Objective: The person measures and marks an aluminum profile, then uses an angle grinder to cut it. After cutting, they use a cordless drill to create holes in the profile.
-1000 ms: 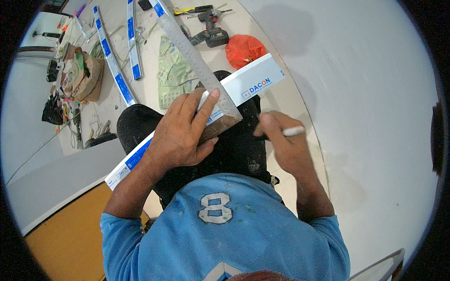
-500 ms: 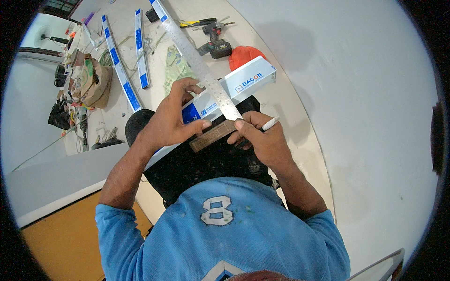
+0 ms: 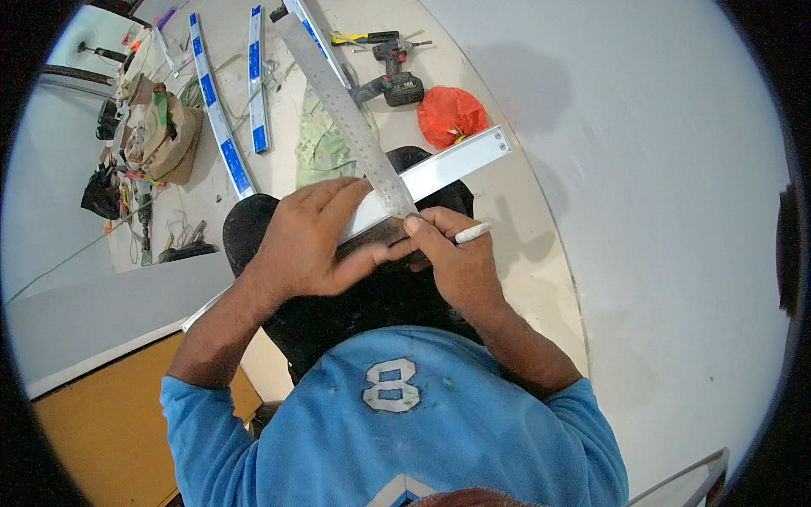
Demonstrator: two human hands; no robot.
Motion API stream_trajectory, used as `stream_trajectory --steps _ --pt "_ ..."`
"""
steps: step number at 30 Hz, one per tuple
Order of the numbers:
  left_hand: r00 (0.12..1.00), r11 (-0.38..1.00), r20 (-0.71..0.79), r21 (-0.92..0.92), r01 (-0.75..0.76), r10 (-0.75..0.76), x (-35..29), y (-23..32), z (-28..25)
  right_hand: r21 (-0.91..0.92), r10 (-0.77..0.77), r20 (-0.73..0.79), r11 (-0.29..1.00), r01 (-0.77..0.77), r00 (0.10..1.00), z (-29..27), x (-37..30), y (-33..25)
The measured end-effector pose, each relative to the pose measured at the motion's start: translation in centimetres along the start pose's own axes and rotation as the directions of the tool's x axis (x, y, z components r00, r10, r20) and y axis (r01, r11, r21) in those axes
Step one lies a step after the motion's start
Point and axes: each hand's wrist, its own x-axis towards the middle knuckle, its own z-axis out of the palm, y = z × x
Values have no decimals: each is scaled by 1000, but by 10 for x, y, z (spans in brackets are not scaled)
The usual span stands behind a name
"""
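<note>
A long white metal profile [image 3: 463,157] lies slantwise across my lap, its plain face up. Over it rests a try square, its steel blade [image 3: 345,114] pointing away to the upper left. My left hand [image 3: 312,241] grips the profile, fingers on its far side and thumb stretched along the near side by the square's stock, which is mostly hidden. My right hand [image 3: 460,262] is closed at the square's corner, thumb pressed on it. A marker pen [image 3: 472,232] with a white end is also tucked in that right hand.
On the floor ahead are a cordless drill [image 3: 397,80], a yellow-and-black tool [image 3: 363,38], a red plastic bag [image 3: 452,117] and a green patterned cloth [image 3: 323,139]. Blue-and-white profiles [image 3: 221,118] lie left of these, beside a tan sack [image 3: 173,139]. A pale wall [image 3: 659,211] rises at right.
The profile has been turned, so its printed, blue-marked face gives way to a plain one. The square has shifted slightly left, and my left thumb has moved toward my right hand.
</note>
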Motion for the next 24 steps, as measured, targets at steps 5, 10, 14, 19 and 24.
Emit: stream_trajectory --steps 5,10,14,19,24 --pt "991 974 -36 194 -120 130 -15 5 15 -54 39 -4 998 -39 999 -2 -6 3" --pt "980 951 -96 276 -141 173 -16 7 24 -45 68 29 997 -67 997 -7 -6 3" --pt "986 954 -58 266 -138 158 -13 9 21 -58 75 32 996 -73 997 -12 -5 1" --pt "990 960 -42 255 -117 132 -9 9 19 -69 118 73 991 -113 990 -17 -3 -5" --pt "992 960 -33 257 -112 124 -9 9 19 -82 115 86 991 -108 990 -17 -2 -5"
